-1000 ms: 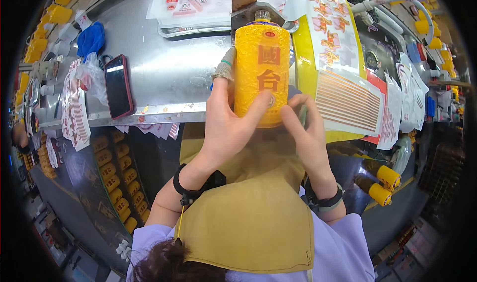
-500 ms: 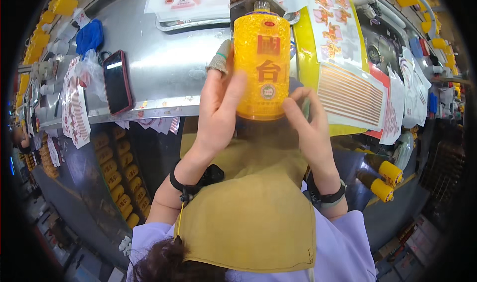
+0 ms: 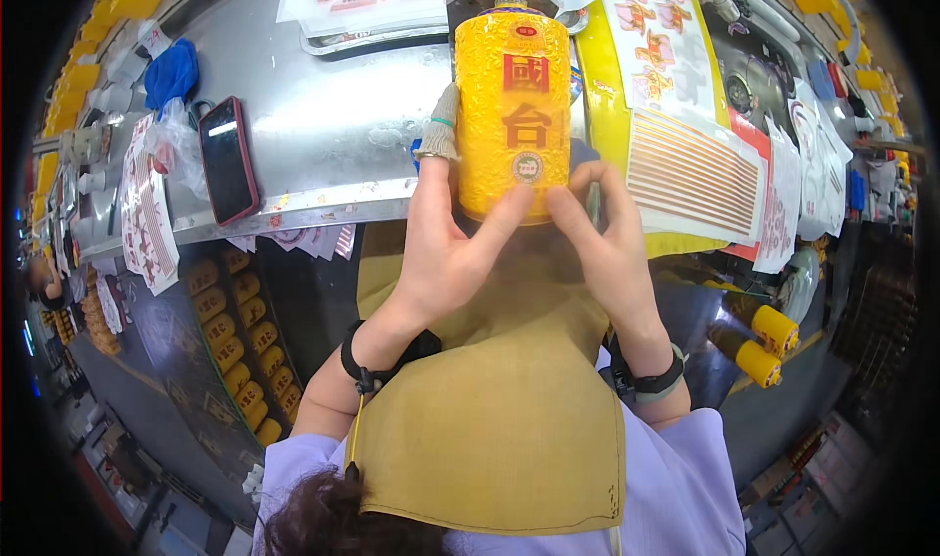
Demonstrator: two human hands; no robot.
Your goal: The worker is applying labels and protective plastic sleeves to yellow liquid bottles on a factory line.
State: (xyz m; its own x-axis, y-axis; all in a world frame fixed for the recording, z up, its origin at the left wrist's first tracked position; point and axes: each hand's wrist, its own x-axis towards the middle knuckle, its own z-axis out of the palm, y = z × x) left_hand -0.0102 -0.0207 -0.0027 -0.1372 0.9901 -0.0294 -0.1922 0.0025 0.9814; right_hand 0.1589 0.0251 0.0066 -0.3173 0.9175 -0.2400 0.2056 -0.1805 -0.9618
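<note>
A yellow bottle [image 3: 514,96] with red characters and a clear neck stands between my hands, its printed face toward me. My left hand [image 3: 450,233] grips its left side, fingers in grey cloth finger covers, thumb on the lower front. With thumb and fingers at the lower right, my right hand [image 3: 605,238] holds the bottle too; both thumb tips nearly meet below a small round seal [image 3: 527,167]. My right fingertips are partly hidden behind the bottle.
A red-cased phone [image 3: 228,162] lies on the metal table [image 3: 323,115] at left. Sticker sheets [image 3: 690,179] lie at right, one with copper-coloured strips. More yellow bottles stand in a rack [image 3: 230,331] lower left; two lie lower right [image 3: 759,360].
My left thumb has moved from the bottle's left side onto its lower front, beside the right thumb. The bottle has shifted slightly up and left.
</note>
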